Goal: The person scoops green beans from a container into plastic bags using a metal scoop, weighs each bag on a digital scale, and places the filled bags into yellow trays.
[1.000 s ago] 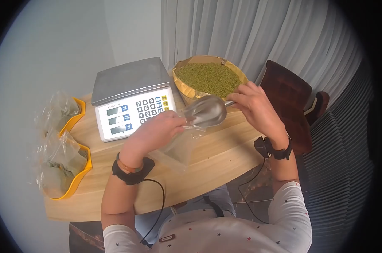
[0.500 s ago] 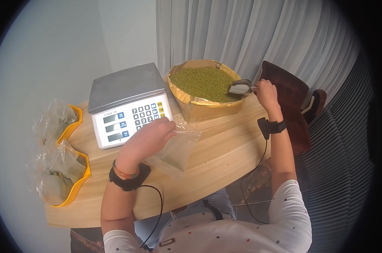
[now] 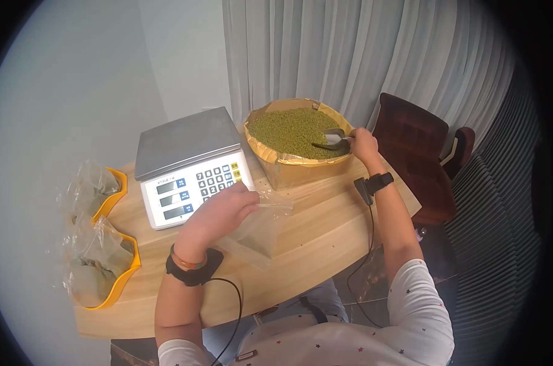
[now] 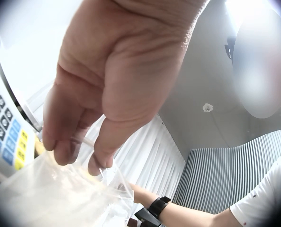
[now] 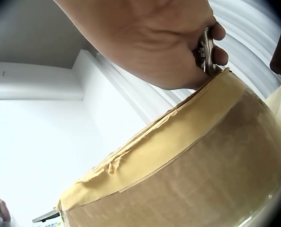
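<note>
My left hand [image 3: 224, 210] pinches the top edge of a clear zip-lock bag [image 3: 258, 236], which hangs over the table in front of the scale. In the left wrist view, thumb and fingers grip the film of the bag [image 4: 69, 198]. At the box, my right hand [image 3: 365, 146] grips the handle of a metal scoop [image 3: 332, 141], whose blade sits in the green granules [image 3: 282, 128] near the right rim. The cardboard box [image 3: 296, 175] has tape around its rim. The right wrist view shows the scoop's handle [image 5: 207, 49] between the fingers, with the blade hidden.
A digital scale [image 3: 188, 141] with a grey platform stands left of the box. At the table's left edge, two yellow holders [image 3: 127, 277] carry filled clear bags [image 3: 93, 277]. A brown chair [image 3: 414, 137] stands to the right, before grey curtains.
My right hand has carried the scoop from the bag's mouth to the box, and the blade has moved left into the granules. The left hand keeps hold of the bag.
</note>
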{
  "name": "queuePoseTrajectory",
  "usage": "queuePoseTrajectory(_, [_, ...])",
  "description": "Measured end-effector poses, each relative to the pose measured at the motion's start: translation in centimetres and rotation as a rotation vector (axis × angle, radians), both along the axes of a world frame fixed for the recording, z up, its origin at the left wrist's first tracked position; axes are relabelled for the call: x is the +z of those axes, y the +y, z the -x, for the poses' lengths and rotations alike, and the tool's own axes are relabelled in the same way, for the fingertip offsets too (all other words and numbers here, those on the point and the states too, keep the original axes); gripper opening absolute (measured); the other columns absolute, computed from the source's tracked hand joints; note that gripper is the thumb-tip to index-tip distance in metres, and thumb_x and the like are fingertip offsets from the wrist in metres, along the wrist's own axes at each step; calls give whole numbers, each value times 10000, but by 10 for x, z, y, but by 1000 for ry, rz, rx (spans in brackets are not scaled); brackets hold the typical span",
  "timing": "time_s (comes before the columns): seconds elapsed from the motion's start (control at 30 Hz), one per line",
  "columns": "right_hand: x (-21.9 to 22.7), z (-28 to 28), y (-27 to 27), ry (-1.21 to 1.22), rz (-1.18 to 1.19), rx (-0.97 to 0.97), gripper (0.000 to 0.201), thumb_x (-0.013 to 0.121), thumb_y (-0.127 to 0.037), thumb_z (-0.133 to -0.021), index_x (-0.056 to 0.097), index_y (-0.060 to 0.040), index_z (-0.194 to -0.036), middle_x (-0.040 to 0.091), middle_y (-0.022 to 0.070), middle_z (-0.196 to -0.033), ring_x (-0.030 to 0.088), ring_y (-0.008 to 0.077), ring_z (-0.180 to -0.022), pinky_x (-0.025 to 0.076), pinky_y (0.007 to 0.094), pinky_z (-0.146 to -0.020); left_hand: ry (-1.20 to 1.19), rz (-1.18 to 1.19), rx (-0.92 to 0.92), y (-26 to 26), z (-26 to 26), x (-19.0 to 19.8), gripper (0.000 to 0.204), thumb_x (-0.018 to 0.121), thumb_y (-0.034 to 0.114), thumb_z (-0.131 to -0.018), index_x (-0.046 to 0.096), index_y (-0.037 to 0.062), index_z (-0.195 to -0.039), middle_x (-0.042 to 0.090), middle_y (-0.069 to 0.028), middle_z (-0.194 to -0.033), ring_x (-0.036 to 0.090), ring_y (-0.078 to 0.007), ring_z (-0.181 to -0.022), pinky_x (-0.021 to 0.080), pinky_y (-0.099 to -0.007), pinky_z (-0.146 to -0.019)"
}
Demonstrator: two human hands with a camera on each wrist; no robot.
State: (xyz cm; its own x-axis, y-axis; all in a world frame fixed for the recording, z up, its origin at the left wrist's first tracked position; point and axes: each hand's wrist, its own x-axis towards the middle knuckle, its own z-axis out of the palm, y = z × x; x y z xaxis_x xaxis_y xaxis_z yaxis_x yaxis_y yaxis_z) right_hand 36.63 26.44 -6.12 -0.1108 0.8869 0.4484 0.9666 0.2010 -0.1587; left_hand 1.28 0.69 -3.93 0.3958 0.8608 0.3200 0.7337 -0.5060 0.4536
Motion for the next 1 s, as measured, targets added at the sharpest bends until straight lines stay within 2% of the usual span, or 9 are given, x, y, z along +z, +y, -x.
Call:
queuePoseTrajectory(0.17, [-4, -10, -4, 249, -97, 57, 185, 697, -161, -859, 747, -21, -969, 712, 203, -940, 682, 386, -932, 526, 458, -815, -3, 17, 25, 1, 1, 0, 137, 628, 150, -950, 633, 19, -992, 598, -149, -936, 589, -344, -900, 481, -414, -800])
queuePoseTrajectory(0.23, [-7, -15, 1, 388, -121, 153, 197, 693, -156, -863, 729, 6, -968, 704, 220, -899, 684, 386, -891, 522, 449, -787, 6, 8, 20, 1, 3, 0, 134, 630, 146, -948, 633, 21, -995, 598, -147, -941, 590, -342, -903, 482, -411, -800])
queuePoseTrajectory(0.37, [-10, -16, -2, 453, -116, 194, 197, 691, -147, -865, 721, 17, -971, 703, 221, -870, 685, 384, -847, 522, 441, -768, 9, 10, 19, -1, 5, 3, 124, 636, 133, -942, 631, 24, -1002, 598, -144, -948, 594, -338, -915, 486, -406, -806])
queuePoseTrajectory(0.57, [-6, -23, -8, 424, -200, 262, 177, 692, -106, -876, 711, 19, -1000, 691, 220, -952, 668, 382, -898, 512, 420, -786, -10, 37, 35, -1, 6, 4, 125, 640, 131, -939, 629, 28, -1009, 605, -138, -964, 594, -343, -929, 486, -409, -820])
queuePoseTrajectory(0.67, [11, -23, -22, 430, -117, 319, 184, 701, -92, -875, 708, 22, -1019, 677, 209, -947, 660, 347, -891, 504, 391, -785, 16, 10, 6, 2, 7, 0, 127, 643, 127, -933, 628, 26, -1009, 605, -134, -971, 591, -342, -940, 484, -408, -821])
queuePoseTrajectory(0.73, [23, -21, -37, 456, -71, 428, 200, 696, -96, -895, 701, 39, -1043, 677, 157, -890, 648, 258, -855, 494, 342, -778, 15, 16, 10, 3, 8, 0, 127, 643, 124, -931, 628, 25, -1009, 604, -132, -970, 590, -339, -943, 484, -406, -821])
queuePoseTrajectory(0.77, [27, -18, -45, 453, -59, 432, 200, 696, -96, -895, 701, 39, -1043, 677, 157, -890, 648, 258, -855, 494, 342, -778, 19, 14, 6, 3, 9, -1, 127, 643, 122, -929, 627, 24, -1009, 603, -131, -970, 589, -336, -946, 483, -404, -820])
queuePoseTrajectory(0.87, [40, -5, -69, 619, 134, 597, 220, 669, -102, -940, 690, 53, -1095, 661, 63, -870, 574, 156, -819, 468, 295, -782, 10, 8, 14, 1, 8, 1, 132, 643, 126, -930, 634, 23, -1013, 600, -129, -965, 591, -331, -932, 483, -403, -811])
queuePoseTrajectory(1.0, [60, 18, -105, 592, 221, 693, 207, 674, -95, -933, 700, 29, -1096, 660, 61, -868, 557, 150, -804, 461, 296, -778, 10, 2, 17, 0, 7, 2, 133, 643, 127, -930, 639, 23, -1013, 602, -125, -966, 595, -326, -922, 485, -398, -802])
